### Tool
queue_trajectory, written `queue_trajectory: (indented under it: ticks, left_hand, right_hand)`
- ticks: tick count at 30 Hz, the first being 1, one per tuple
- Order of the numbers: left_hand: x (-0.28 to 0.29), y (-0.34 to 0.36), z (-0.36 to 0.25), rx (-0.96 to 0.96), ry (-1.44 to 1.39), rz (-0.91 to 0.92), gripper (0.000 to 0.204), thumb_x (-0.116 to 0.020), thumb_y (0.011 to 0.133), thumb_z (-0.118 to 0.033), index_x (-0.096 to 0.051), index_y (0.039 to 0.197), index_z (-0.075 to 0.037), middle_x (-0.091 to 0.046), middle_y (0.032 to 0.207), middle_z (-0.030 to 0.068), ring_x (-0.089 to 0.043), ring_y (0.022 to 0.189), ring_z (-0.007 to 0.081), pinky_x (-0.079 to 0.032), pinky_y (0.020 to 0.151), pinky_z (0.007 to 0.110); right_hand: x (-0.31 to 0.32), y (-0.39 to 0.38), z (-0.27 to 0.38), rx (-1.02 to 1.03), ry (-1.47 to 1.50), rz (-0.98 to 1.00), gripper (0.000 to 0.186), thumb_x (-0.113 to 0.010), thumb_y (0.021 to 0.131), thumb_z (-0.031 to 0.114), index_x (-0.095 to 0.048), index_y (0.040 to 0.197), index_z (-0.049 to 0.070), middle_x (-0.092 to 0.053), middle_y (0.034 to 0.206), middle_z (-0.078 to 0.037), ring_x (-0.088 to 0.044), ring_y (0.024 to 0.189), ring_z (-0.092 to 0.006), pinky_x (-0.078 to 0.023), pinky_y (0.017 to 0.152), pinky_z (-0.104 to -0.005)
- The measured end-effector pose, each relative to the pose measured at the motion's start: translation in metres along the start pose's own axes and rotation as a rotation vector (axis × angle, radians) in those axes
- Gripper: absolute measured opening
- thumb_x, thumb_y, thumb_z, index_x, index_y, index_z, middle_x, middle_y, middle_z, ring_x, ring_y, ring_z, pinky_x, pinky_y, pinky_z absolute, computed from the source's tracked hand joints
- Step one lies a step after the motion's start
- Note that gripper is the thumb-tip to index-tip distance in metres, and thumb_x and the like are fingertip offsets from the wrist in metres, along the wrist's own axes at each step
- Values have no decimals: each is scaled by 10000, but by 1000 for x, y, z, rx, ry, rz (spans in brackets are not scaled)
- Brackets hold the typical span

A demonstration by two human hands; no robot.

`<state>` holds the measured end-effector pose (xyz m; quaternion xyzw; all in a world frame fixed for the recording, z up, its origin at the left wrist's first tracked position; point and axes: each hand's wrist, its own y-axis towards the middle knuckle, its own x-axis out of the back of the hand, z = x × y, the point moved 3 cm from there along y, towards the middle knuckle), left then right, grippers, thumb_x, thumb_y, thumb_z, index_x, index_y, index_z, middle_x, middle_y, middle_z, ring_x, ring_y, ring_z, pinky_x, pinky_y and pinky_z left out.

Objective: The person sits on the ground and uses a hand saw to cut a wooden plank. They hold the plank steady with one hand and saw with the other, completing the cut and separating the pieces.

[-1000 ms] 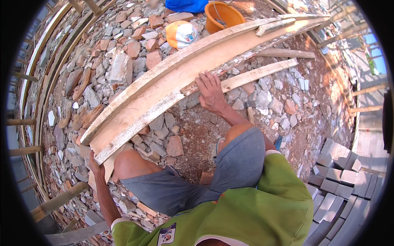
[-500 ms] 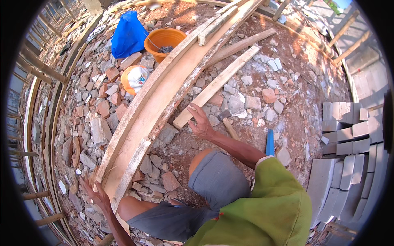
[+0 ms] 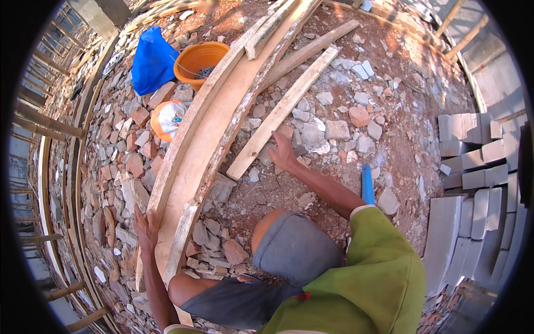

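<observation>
My left hand point(image 3: 146, 227), fingers stretched out, lies against the outer left rail of a long wooden form point(image 3: 183, 167), a flat board with raised rails along both sides. My right hand point(image 3: 285, 155) is just right of a loose pale wooden batten point(image 3: 283, 111), its thumb and fingers apart. I cannot tell whether it touches the batten. Beside its fingers is a dark block-like piece point(image 3: 301, 151), partly covered by the hand. My right forearm hides the ground just below it.
Broken brick and stone rubble point(image 3: 133, 167) covers the ground. Beyond the form are an orange-and-white cap point(image 3: 168, 120), an orange bucket point(image 3: 200, 61) and a blue bag point(image 3: 152, 62). A blue tool-like piece point(image 3: 367, 185) lies near my right elbow; grey blocks point(image 3: 473, 167) are stacked at right.
My right hand has come off the batten's near end and moved right, beside it. My left hand has moved forward onto the form's left rail. The whole view has shifted slightly.
</observation>
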<state>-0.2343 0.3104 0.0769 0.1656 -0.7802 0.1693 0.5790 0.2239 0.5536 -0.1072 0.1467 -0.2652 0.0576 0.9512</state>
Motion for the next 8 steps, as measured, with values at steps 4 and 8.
queue_trajectory:
  ticks: [4, 8]
  left_hand:
    - [-8, 4, 10, 85, -102, 92, 668, -407, 1036, -477, -429, 1427, 64, -519, 1362, 323, -504, 1283, 437, -382, 1074, 440]
    - [-3, 4, -1, 128, -130, 130, 673, -407, 1032, -494, -432, 1436, 44, -524, 1373, 307, -497, 1304, 419, -360, 1096, 450]
  right_hand:
    - [-23, 26, -24, -787, 502, -21, 497, -668, 862, 155, -453, 1272, -25, -590, 1228, -165, -651, 1017, -300, -560, 806, -436]
    - [-42, 43, -18, -942, 736, -139, 645, -736, 845, 243, -375, 1350, 68, -575, 1263, -169, -649, 1065, -313, -584, 831, -488]
